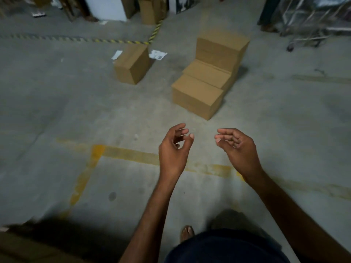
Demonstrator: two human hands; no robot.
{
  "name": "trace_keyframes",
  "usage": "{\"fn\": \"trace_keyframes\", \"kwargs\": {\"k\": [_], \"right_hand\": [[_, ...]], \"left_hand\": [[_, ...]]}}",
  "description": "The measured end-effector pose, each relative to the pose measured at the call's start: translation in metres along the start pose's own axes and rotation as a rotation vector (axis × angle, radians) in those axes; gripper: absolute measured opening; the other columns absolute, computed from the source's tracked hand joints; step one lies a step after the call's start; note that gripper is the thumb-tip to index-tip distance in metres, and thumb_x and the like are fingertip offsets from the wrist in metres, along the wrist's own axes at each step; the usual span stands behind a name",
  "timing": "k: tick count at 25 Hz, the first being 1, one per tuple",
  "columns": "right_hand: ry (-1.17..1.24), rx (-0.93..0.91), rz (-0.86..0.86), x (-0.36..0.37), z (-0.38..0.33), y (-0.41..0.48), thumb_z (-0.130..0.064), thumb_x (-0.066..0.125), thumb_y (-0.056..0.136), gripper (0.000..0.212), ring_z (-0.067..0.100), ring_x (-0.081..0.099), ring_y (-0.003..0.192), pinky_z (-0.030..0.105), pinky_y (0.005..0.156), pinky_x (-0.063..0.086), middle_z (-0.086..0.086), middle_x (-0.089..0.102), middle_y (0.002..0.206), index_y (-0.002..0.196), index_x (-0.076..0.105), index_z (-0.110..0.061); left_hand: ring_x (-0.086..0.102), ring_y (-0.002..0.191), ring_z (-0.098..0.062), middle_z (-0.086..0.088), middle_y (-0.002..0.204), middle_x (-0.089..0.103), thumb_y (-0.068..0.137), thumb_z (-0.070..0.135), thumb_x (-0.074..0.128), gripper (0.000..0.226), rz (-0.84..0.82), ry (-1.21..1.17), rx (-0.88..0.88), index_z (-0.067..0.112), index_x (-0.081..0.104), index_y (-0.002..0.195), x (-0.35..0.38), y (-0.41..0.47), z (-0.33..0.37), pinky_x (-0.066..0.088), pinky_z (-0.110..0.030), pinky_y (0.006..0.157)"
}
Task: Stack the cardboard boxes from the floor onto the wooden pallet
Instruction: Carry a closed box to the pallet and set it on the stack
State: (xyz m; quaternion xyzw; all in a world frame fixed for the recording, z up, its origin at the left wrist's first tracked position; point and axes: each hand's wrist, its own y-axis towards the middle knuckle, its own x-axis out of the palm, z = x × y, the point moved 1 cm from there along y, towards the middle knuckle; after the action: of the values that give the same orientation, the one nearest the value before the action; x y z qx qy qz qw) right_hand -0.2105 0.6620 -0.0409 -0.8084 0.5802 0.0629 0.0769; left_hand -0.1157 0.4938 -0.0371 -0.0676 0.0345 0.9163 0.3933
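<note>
Several brown cardboard boxes stand on the concrete floor ahead of me. A single box (133, 63) sits alone to the left. To its right is a stepped group: a near low box (196, 95), a middle box (207, 74) behind it, and a taller stack (221, 49) at the back. My left hand (175, 147) and my right hand (235, 145) hover in the air in front of me, short of the near box, fingers loosely curled and holding nothing. A brown cardboard surface (28, 247) fills the bottom left corner. No wooden pallet is visible.
Yellow painted lines (129, 153) cross the floor under my hands. Black-and-yellow hazard tape (155, 32) runs behind the boxes, with paper scraps (157, 54) near it. Tall cartons (150, 10) and a white panel stand at the back; a metal cart (311, 21) at the far right.
</note>
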Motion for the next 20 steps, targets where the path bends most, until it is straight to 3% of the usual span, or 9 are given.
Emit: {"fn": "trace_keyframes", "kwargs": {"k": [10, 14, 20], "right_hand": [[-0.027, 0.018, 0.057, -0.046, 0.025, 0.261, -0.009, 0.076, 0.092, 0.022, 0.016, 0.074, 0.097, 0.046, 0.099, 0.057, 0.000, 0.078, 0.098, 0.111, 0.073, -0.018], [-0.067, 0.003, -0.006, -0.067, 0.010, 0.387, -0.007, 0.075, 0.091, 0.024, 0.012, 0.074, 0.096, 0.038, 0.097, 0.058, -0.002, 0.078, 0.097, 0.112, 0.073, -0.018], [-0.106, 0.015, -0.034, -0.065, 0.005, 0.531, -0.009, 0.076, 0.091, 0.024, 0.008, 0.074, 0.094, 0.024, 0.087, 0.057, -0.005, 0.078, 0.097, 0.111, 0.073, -0.021]], "left_hand": [[0.071, 0.094, -0.002, 0.009, 0.100, 0.075, 0.094, 0.023, 0.073, 0.022, -0.032, 0.019, -0.039, 0.021, 0.072, 0.116, 0.144, 0.220, -0.012, 0.059, -0.032, 0.087], [0.071, 0.095, -0.003, 0.008, 0.101, 0.076, 0.094, 0.023, 0.074, 0.023, 0.033, -0.017, -0.083, 0.021, 0.072, 0.116, 0.207, 0.306, -0.002, 0.059, -0.026, 0.087], [0.069, 0.100, 0.000, 0.010, 0.107, 0.074, 0.095, 0.015, 0.072, 0.026, 0.003, 0.003, -0.122, 0.020, 0.070, 0.120, 0.262, 0.426, 0.003, 0.054, -0.013, 0.083]]}}
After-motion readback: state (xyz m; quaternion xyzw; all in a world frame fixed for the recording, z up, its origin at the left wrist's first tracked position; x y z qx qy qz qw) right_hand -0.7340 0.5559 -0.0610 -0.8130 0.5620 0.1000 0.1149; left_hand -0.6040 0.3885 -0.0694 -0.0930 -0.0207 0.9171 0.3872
